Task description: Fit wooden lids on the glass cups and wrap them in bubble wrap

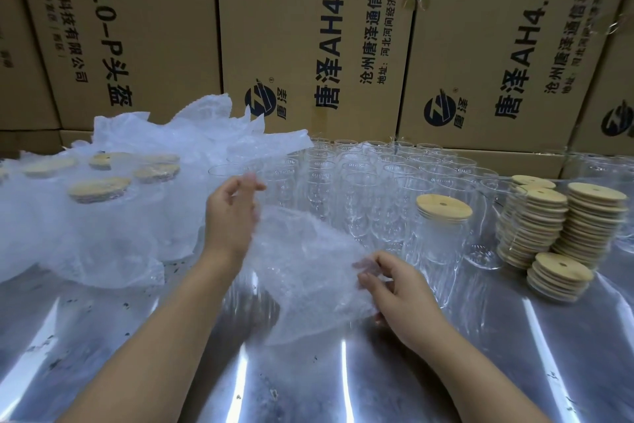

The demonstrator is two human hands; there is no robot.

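Between my hands hangs a sheet of bubble wrap (302, 268), held above the shiny metal table (480, 371). My left hand (231, 217) holds its upper left edge. My right hand (394, 289) pinches its lower right edge between thumb and fingers. Behind the sheet stand several empty glass cups (356, 179) in rows. One glass cup (441, 237) to the right of my hands carries a wooden lid (444, 207). Stacks of wooden lids (562, 227) stand at the right.
A heap of bubble wrap (103, 210) at the left covers several wrapped cups with wooden lids (99, 189). Printed cardboard boxes (308, 45) form a wall behind the table. The table's near part shows streaks of reflected light.
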